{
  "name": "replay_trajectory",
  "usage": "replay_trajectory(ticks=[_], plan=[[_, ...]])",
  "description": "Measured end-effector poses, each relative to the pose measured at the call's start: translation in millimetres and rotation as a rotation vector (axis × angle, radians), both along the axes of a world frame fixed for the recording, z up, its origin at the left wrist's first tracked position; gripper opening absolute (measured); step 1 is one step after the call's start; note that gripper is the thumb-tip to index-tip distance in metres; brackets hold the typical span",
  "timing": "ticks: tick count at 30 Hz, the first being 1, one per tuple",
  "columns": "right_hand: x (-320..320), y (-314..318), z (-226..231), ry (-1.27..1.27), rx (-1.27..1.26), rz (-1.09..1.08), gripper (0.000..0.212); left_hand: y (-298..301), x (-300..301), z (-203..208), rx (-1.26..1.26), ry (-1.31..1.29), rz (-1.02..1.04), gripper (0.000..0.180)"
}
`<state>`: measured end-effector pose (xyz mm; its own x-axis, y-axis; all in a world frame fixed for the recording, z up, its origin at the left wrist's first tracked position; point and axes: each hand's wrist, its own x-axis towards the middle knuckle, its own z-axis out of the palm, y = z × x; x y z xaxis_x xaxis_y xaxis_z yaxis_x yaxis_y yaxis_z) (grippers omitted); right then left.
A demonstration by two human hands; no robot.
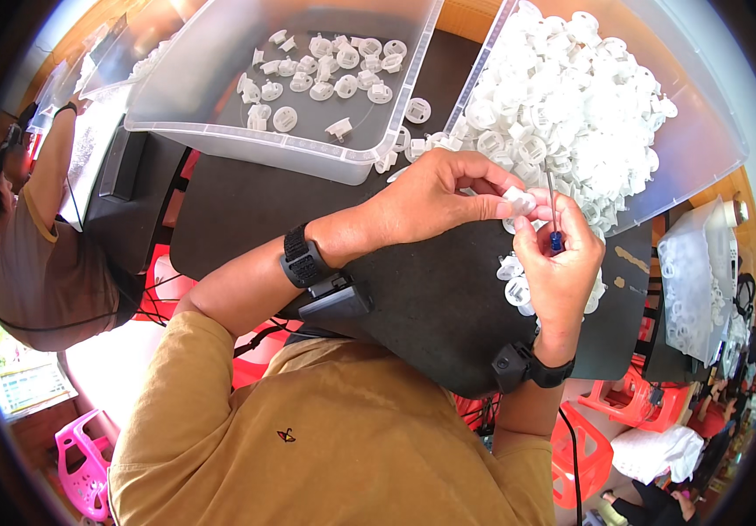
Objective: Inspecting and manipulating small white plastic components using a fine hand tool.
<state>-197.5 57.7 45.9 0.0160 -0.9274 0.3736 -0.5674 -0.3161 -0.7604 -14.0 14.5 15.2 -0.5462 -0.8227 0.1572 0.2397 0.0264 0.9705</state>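
My left hand (439,195) pinches a small white plastic part (519,201) between thumb and fingers, above the near edge of the piled right bin. My right hand (562,267) is closed on a small screwdriver (557,238) with a blue handle, its thin metal shaft pointing up and away from me. The right fingertips also meet the side of the white part. Fingers hide much of that part, so its exact shape is unclear. Several loose white round parts (518,291) lie on the table beside and partly behind my right wrist.
A clear bin (242,138) at the far left holds scattered white parts. Another clear bin (707,131) at the far right is heaped with them; some lie between the bins on the dark table (246,206). A person (62,254) sits at left. Red stools (584,460) stand below.
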Motion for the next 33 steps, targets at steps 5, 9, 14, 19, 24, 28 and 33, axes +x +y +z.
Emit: replay_trajectory(ticks=[5, 9, 14, 19, 24, 28, 33], plan=[[-0.8, -1.0, -0.5, -0.051, 0.030, 0.034, 0.025, 2.1, -2.8, 0.7, -0.039, 0.036, 0.032, 0.023], [1.9, 1.0, 0.6, -0.063, 0.060, 0.024, 0.023, 2.3, -3.4, 0.4, -0.086, 0.046, 0.069, 0.021], [4.6, 4.0, -2.6, 0.086, -0.051, -0.042, 0.022, 1.4, -1.3, 1.1, -0.085, 0.020, 0.023, 0.022], [6.7, 5.3, -0.4, 0.072, -0.053, -0.040, 0.017, 2.9, 1.5, 3.8, -0.042, 0.001, -0.027, 0.023], [0.7, 3.1, -4.0, 0.081, -0.089, -0.007, 0.010, 2.2, 2.4, 1.4, -0.108, -0.077, -0.034, 0.024], [-4.8, 1.9, -1.4, -0.088, 0.079, 0.075, 0.009, 3.0, -1.4, -1.3, -0.031, 0.022, -0.007, 0.025], [-6.1, 1.6, -2.1, -0.120, 0.113, 0.104, 0.011, 2.8, -0.9, 1.6, -0.017, 0.061, -0.031, 0.024]])
